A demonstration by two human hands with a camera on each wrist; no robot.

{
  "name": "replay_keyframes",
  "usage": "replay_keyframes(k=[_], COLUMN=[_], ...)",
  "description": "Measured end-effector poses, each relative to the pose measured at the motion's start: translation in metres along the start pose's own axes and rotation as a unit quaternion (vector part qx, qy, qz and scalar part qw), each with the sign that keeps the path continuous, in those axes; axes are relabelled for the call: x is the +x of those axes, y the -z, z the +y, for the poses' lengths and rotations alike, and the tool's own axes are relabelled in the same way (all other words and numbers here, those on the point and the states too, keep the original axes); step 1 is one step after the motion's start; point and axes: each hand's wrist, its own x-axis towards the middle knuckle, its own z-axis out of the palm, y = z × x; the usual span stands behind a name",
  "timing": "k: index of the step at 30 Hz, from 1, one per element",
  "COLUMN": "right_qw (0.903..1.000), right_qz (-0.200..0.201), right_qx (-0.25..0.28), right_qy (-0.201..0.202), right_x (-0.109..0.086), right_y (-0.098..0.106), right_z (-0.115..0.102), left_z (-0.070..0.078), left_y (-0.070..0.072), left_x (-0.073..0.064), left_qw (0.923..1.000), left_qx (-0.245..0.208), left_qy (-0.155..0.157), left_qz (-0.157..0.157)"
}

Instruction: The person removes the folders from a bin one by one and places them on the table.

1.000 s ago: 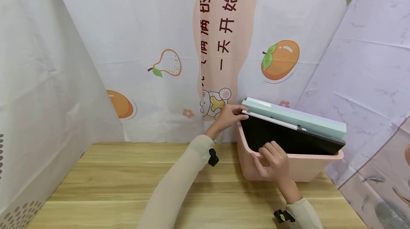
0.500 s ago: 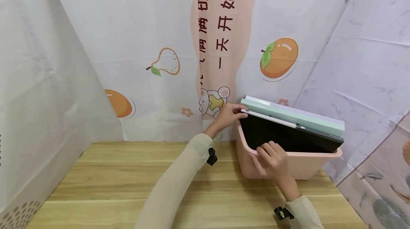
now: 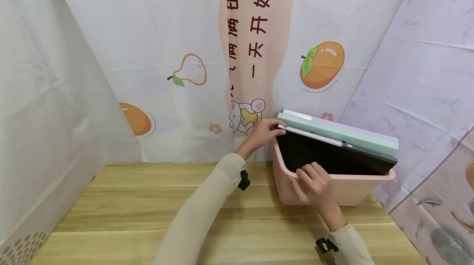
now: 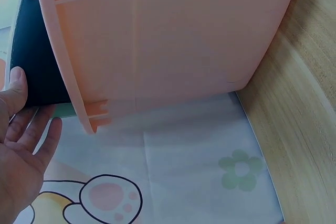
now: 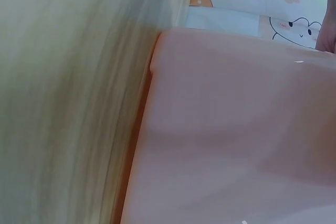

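A pink plastic bin point(image 3: 352, 193) stands at the right of the table in the head view. Leaning inside it is a flat black item like a folder point(image 3: 333, 156), with a white strip along part of its top edge. My left hand point(image 3: 262, 133) pinches its upper left corner; in the left wrist view the thumb point(image 4: 18, 80) lies on the black face. Right behind it stands a mint-green binder-like item point(image 3: 337, 135). My right hand point(image 3: 316, 187) grips the bin's front rim with curled fingers. The right wrist view shows the bin's wall point(image 5: 220, 119) but hides that grip.
The wood-grain table point(image 3: 148, 207) stretches left of the bin. Behind it hangs a white cloth point(image 3: 177, 112) printed with fruit, and another cloth point(image 3: 414, 92) hangs close on the right.
The whole scene has shifted slightly up and left in the head view. Both hands keep their places on the black folder and the bin's rim.
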Motion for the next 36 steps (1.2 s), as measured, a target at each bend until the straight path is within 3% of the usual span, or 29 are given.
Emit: replay_keyframes(k=[9,22,36], right_qw=[0.9999,0.9999,0.9998], right_qz=[0.011,0.013,0.018], right_qx=[0.005,0.003,0.004], right_qy=[-0.008,-0.007,-0.005], right_x=[0.002,0.003,0.006], right_y=[-0.001,-0.001,-0.001], right_z=[-0.001,-0.002,-0.004], left_z=[0.000,-0.002,0.012], left_y=[-0.001,-0.005,-0.010], left_x=[0.001,0.001,-0.002], left_qw=[0.9997,0.9980,0.9954], left_qx=[0.024,-0.052,-0.071], left_qy=[-0.001,0.011,-0.032], left_qz=[-0.007,0.033,0.057])
